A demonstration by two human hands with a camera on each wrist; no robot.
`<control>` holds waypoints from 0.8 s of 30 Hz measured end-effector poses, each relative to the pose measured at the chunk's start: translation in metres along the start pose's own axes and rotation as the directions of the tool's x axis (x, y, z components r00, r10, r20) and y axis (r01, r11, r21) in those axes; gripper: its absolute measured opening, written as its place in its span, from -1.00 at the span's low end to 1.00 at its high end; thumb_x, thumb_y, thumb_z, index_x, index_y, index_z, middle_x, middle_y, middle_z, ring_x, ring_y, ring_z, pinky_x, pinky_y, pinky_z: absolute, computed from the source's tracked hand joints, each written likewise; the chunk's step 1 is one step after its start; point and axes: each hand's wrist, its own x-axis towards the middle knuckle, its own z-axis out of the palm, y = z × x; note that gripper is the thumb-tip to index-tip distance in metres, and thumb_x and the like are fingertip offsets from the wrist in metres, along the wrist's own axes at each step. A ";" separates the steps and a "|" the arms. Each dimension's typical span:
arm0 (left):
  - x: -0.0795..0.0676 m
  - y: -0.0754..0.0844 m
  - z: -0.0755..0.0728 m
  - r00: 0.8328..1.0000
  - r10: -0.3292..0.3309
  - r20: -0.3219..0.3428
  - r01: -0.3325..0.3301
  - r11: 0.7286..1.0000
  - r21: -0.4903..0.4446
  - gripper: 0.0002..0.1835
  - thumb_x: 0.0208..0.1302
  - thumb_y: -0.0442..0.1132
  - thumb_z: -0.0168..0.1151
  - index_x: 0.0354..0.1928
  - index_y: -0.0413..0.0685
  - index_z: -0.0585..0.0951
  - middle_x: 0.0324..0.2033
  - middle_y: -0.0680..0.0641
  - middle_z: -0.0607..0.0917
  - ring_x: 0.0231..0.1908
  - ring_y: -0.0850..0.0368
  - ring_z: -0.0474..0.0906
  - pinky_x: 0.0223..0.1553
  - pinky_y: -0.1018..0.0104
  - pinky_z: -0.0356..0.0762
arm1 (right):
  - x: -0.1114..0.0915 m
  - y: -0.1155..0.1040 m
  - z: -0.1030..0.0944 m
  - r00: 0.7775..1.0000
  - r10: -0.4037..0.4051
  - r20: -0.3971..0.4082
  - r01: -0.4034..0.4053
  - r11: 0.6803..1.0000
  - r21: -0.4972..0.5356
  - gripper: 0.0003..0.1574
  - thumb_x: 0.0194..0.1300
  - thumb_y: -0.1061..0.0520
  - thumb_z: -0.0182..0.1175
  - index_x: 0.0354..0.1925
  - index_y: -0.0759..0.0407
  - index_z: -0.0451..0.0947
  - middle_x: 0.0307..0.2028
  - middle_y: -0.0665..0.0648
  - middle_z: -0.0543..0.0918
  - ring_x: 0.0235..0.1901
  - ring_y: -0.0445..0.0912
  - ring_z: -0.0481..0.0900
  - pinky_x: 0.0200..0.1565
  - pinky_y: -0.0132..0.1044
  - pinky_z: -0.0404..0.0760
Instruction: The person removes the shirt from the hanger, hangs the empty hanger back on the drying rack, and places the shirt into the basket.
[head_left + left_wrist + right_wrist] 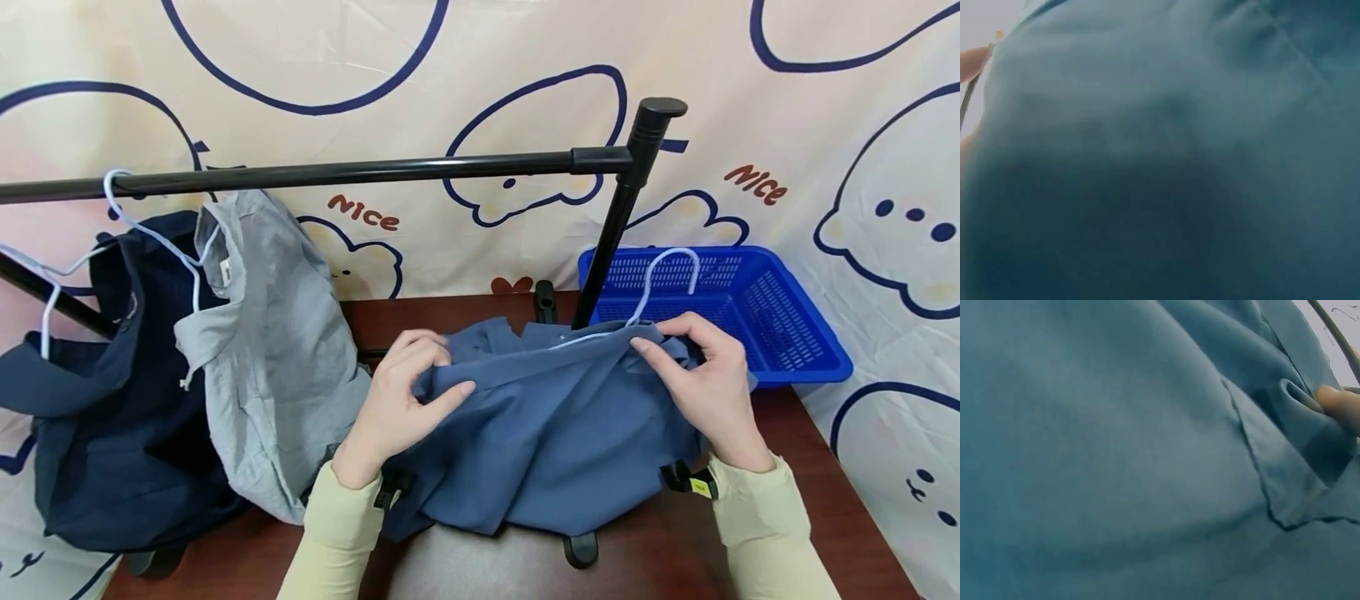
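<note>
The blue garment (pixel 540 442) lies near the middle of the tabletop (pixel 828 500), gathered in front of the rack's post (pixel 621 212), and both hands grasp its top edge. The left hand (pixel 401 400) pinches the band between thumb and fingers; the right hand (pixel 708 383) pinches it further along, thumb in front, the other fingertips hidden behind cloth. Most of the white hanger (pixel 646 287) is lost inside the garment; only its hook and a sliver of 1 arm show, the hook standing apart from the rack's bar (pixel 375 172). The left wrist view is nearly all blurred blue cloth, with bits of skin at its left border; the right wrist view gives cloth, a stitched edge and 1 fingertip. At left, a grey garment (pixel 277 358) and a dark blue garment (pixel 142 450) hang, the latter cut off by the picture's border, along with the bar's left end. The blue basket (pixel 795 308) sits at the tabletop's back right corner, its near left part covered by garment and post. Brown surface shows between the right forearm and the tabletop's right edge, and before the hem; the tabletop's front edge is out of view.
</note>
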 end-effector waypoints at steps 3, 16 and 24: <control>-0.001 -0.002 -0.002 1.000 -0.002 0.000 0.002 1.000 0.030 -0.75 0.17 -0.08 0.52 -0.40 0.11 0.57 -0.32 0.15 0.69 0.11 0.08 0.49 0.10 0.10 0.47 | 0.000 -0.001 -0.002 1.000 -0.022 -0.014 0.022 1.000 0.007 -0.73 0.11 0.40 0.50 -0.19 0.20 0.74 -0.27 0.10 0.72 -0.25 -0.15 0.60 -0.14 -0.42 0.51; -0.007 -0.002 -0.006 0.999 -0.046 0.019 0.045 0.999 0.013 -0.80 0.18 -0.19 0.54 -0.26 0.11 0.65 0.10 0.04 0.66 0.03 0.13 0.61 -0.02 0.15 0.60 | 0.000 0.001 -0.005 0.999 -0.001 -0.039 0.002 1.000 0.030 -0.78 0.15 0.38 0.48 -0.20 0.23 0.74 -0.30 0.12 0.71 -0.28 -0.11 0.60 -0.19 -0.40 0.52; -0.010 -0.004 -0.012 0.997 -0.064 0.052 0.065 0.998 -0.013 -0.79 0.16 -0.22 0.56 -0.19 0.13 0.72 0.03 0.06 0.73 -0.04 0.17 0.68 -0.10 0.06 0.67 | 0.001 0.000 -0.003 0.998 0.025 -0.054 -0.024 0.999 0.027 -0.78 0.15 0.39 0.47 -0.20 0.26 0.74 -0.28 0.09 0.72 -0.27 -0.13 0.59 -0.17 -0.40 0.51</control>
